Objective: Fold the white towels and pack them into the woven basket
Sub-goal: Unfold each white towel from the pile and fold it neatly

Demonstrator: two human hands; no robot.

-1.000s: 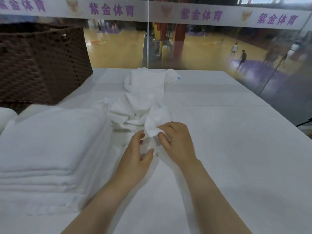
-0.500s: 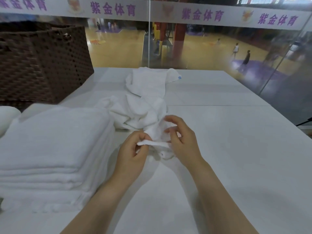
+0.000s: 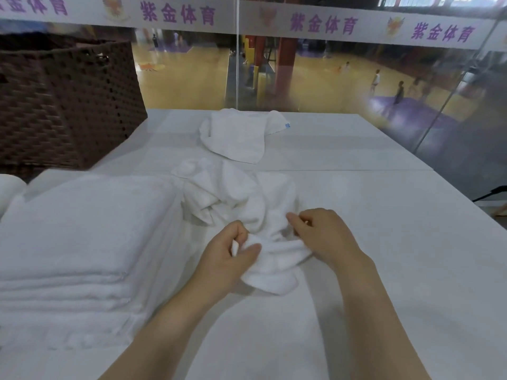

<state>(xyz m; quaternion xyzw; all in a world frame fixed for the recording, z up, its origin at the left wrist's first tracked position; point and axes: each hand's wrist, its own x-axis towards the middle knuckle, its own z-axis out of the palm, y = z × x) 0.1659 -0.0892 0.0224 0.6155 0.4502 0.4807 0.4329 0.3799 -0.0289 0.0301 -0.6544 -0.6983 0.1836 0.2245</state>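
Table (image 3: 384, 242) right lies open — folded stack (image 3: 82, 229), seemingly basket (image 3: 63, 105), block left.

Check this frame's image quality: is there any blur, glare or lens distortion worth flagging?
Head view: wide-angle bending curves the banner and table edges; the basket and the court behind are soft; both hands on the crumpled towel are fairly sharp; white-on-white washes out towel detail.

Both hands on the crumpled towel (image 3: 247, 204): left hand (image 3: 227, 259) pinches its edge, right hand (image 3: 321, 237) grips it nearby; folded stack (image 3: 82, 229) beside, woven basket (image 3: 65, 105) behind.
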